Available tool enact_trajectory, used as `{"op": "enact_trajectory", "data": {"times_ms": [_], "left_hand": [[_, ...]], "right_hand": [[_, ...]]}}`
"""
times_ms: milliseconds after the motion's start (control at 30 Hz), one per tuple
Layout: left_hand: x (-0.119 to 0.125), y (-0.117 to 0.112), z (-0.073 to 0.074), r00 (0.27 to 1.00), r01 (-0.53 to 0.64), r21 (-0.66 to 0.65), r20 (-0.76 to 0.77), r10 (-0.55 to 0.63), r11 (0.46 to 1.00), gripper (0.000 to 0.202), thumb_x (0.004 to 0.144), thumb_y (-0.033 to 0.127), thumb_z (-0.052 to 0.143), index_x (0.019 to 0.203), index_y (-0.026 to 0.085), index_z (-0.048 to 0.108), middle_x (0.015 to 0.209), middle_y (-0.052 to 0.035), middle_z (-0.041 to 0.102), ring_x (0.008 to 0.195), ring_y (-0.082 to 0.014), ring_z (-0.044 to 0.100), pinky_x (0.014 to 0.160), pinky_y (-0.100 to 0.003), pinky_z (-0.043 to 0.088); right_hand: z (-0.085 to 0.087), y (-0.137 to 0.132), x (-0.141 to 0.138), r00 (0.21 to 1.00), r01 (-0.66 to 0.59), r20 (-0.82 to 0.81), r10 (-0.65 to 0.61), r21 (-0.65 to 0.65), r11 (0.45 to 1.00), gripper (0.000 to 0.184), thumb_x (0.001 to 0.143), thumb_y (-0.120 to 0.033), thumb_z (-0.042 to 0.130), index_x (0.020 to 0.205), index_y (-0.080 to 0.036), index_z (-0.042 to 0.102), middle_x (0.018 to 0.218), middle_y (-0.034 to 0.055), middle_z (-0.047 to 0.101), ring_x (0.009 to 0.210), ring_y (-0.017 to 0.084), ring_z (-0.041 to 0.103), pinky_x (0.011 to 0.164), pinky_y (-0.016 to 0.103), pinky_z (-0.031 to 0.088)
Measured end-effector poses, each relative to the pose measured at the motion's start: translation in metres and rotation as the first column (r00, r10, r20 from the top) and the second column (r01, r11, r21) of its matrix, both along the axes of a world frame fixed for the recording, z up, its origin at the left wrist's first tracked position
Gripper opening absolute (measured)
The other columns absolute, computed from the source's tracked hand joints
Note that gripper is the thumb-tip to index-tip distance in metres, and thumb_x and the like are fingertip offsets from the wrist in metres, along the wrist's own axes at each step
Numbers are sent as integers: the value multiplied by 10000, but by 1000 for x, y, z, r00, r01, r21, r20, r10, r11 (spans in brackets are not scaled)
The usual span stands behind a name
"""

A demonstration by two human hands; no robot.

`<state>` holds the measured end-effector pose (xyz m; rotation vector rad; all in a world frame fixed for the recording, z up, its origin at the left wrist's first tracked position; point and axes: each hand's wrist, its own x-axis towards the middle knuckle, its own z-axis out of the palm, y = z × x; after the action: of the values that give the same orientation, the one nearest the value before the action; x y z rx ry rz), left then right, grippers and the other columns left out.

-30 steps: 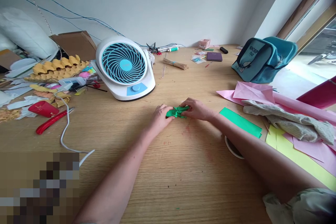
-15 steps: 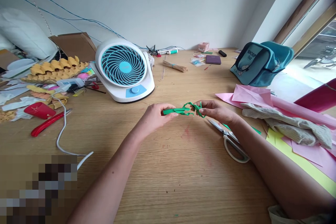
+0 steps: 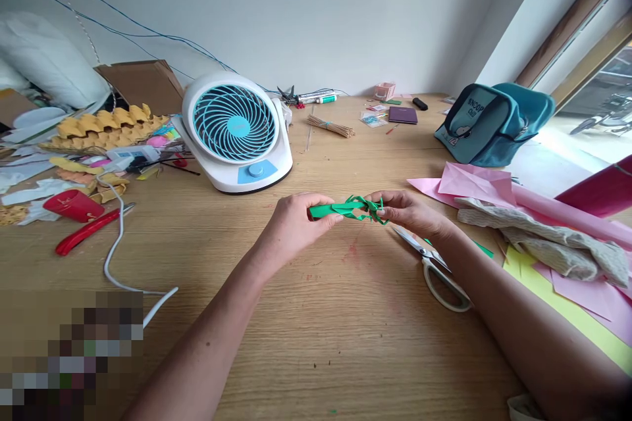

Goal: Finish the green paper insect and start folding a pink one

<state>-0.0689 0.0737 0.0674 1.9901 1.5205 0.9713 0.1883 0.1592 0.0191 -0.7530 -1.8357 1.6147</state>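
Observation:
Between my hands, above the middle of the table, is a strip of green paper (image 3: 345, 209) whose right part is cut into thin, curling strands. My left hand (image 3: 302, 218) pinches its flat left end between thumb and fingers. The fingers of my right hand (image 3: 405, 212) are closed on the curled strands at the other end. White-handled scissors (image 3: 441, 276) lie on the table below my right wrist, partly covered by my forearm. Small green scraps (image 3: 482, 248) show beside that forearm.
A white and blue fan (image 3: 236, 128) stands behind my hands. Left of it lie a red-handled knife (image 3: 89, 233), a white cord (image 3: 109, 263) and egg-carton pieces (image 3: 103, 125). To the right are a teal bag (image 3: 486, 125), pink paper (image 3: 476, 185), a grey glove (image 3: 553, 230) and yellow paper (image 3: 567, 306).
The curled strands have shifted slightly and sit closer to the flat part held in my left hand. Both hands keep their grip; the whole view has moved a little.

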Motion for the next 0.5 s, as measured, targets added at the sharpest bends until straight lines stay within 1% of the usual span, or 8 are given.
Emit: {"op": "enact_trajectory", "data": {"times_ms": [133, 267, 500], "left_hand": [[2, -2, 5, 1000, -4, -17, -11, 4, 1000, 206, 808, 331, 706, 969, 229, 786, 826, 11, 756, 688, -132, 602, 634, -241, 406], [5, -5, 10, 999, 0, -5, -38, 0, 1000, 165, 796, 292, 713, 919, 208, 786, 822, -2, 751, 713, -141, 612, 643, -240, 403], [8, -6, 8, 998, -21, 34, -63, 23, 999, 157, 770, 266, 741, 909, 209, 785, 847, -19, 754, 727, -157, 623, 654, -245, 419]], "right_hand": [[0, 1, 2, 1000, 3, 4, -3, -7, 1000, 412, 767, -497, 782, 1077, -229, 742, 1004, 46, 711, 864, 184, 592, 805, 335, 449], [2, 0, 1, 1000, -26, 13, 26, 6, 1000, 423, 780, -493, 772, 1095, -212, 745, 1038, 62, 725, 904, 198, 613, 845, 347, 457], [3, -2, -2, 999, -35, 16, 35, -2, 999, 466, 772, -492, 784, 1142, -213, 741, 1118, 76, 735, 931, 205, 637, 879, 357, 462]]}}
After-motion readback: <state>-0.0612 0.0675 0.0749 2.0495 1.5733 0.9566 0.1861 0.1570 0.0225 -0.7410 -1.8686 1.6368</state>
